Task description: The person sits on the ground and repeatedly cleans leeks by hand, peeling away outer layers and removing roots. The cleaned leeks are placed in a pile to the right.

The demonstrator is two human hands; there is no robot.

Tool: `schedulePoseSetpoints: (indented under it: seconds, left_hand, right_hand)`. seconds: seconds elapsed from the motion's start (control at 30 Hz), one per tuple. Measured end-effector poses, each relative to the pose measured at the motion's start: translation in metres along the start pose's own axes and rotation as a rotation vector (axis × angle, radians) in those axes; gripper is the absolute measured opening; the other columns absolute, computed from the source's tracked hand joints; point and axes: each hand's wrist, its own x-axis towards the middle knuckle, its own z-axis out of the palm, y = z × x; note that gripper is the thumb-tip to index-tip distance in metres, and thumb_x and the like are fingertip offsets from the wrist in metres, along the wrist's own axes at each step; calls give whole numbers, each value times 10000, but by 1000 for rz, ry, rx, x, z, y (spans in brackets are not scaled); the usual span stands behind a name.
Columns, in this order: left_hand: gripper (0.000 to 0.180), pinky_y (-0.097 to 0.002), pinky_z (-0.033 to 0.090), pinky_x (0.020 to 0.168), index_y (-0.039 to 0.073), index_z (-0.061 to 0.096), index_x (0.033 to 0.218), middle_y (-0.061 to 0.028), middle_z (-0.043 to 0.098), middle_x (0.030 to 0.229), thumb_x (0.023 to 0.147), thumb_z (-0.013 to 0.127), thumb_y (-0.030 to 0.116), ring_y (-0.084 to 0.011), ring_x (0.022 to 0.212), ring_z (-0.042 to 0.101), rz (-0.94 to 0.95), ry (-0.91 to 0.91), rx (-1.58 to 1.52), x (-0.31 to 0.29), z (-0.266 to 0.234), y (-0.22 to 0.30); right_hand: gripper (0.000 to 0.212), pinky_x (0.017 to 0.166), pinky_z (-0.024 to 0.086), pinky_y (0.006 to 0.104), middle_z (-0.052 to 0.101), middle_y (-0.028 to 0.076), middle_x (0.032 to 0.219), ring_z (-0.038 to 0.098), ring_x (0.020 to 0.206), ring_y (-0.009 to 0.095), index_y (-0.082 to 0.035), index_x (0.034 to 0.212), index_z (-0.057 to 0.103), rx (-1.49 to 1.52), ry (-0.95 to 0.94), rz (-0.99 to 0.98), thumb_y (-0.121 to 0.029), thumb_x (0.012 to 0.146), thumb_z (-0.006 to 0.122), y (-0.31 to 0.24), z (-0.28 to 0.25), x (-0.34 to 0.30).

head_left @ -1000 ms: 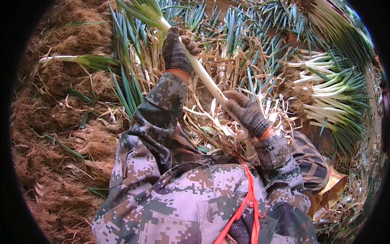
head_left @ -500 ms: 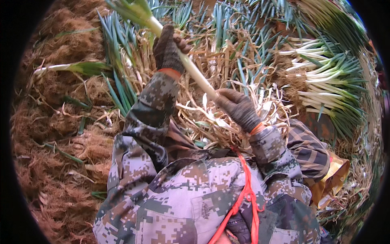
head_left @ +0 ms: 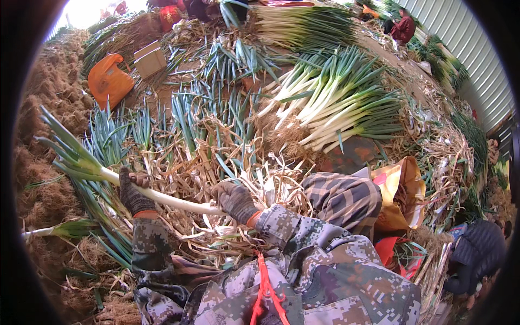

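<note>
A long green onion (head_left: 176, 202) stretches between my two gloved hands, its green leaves fanning out to the upper left. My left hand (head_left: 135, 190) is closed round the white stalk just below the leaves. Closed on the stalk's lower end is my right hand (head_left: 235, 201), which hides that tip. Both gloves are brown and dirty, with orange cuffs. Under the stalk lies a heap of dry, peeled leaves (head_left: 200, 230). More unpeeled green onions (head_left: 108, 135) lie just beyond my left hand.
Cleaned green onions (head_left: 325, 103) are piled ahead to the right, roots toward me. Trimmed brown roots (head_left: 49, 162) cover the left side. An orange plastic object (head_left: 110, 81) and a cardboard box (head_left: 150, 59) stand farther off. A yellow bag (head_left: 398, 195) lies by my plaid-covered knee; a person (head_left: 476, 257) crouches at right.
The view has swung up and to the right, bringing in the far piles and other people. The green onion, still in both hands, now lies flatter across the picture.
</note>
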Motion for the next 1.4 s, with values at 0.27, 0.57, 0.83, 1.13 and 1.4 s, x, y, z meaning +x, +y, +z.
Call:
schedulePoseSetpoints:
  seconds: [0.27, 0.57, 0.83, 1.13, 1.4]
  left_hand:
    - [398, -281, 280, 378, 145, 449, 637, 29, 377, 532, 901, 706, 295, -115, 418, 340, 185, 309, 257, 8, 4, 38]
    - [366, -285, 267, 373, 158, 421, 671, 31, 335, 530, 986, 568, 274, -115, 402, 293, 147, 181, 292, 39, -45, 102]
    - [177, -297, 300, 441, 124, 541, 866, 51, 314, 560, 985, 536, 255, -112, 450, 316, -89, -307, 15, 13, -10, 60]
    - [181, -304, 313, 434, 99, 560, 951, 36, 370, 613, 874, 686, 203, -126, 474, 348, 166, -73, 208, -24, 52, 45]
    - [179, -281, 461, 434, 42, 519, 1020, -28, 489, 732, 885, 618, 106, -148, 523, 507, 316, 316, 442, -34, 49, 26]
  right_hand:
    - [316, 498, 364, 215, 496, -29, 675, 428, 560, 54, -34, 940, 604, 782, -276, -1, -319, 1026, 497, 2, -28, -10]
    - [360, 733, 533, 467, 640, 161, 923, 652, 870, 358, -76, 1075, 628, -812, -237, -266, -394, 936, 535, 13, -108, -49]
    - [511, 766, 522, 416, 648, 174, 1082, 653, 913, 349, -121, 1271, 545, -345, -482, -391, -352, 840, 691, -100, 6, -7]
    - [484, 751, 506, 346, 658, 136, 923, 625, 810, 200, -46, 1234, 574, 23, -753, 47, -346, 878, 707, -32, -23, -39]
    - [327, 660, 522, 424, 674, 159, 790, 671, 732, 333, -85, 1099, 651, -390, -392, -358, -361, 928, 612, -49, -10, -34]
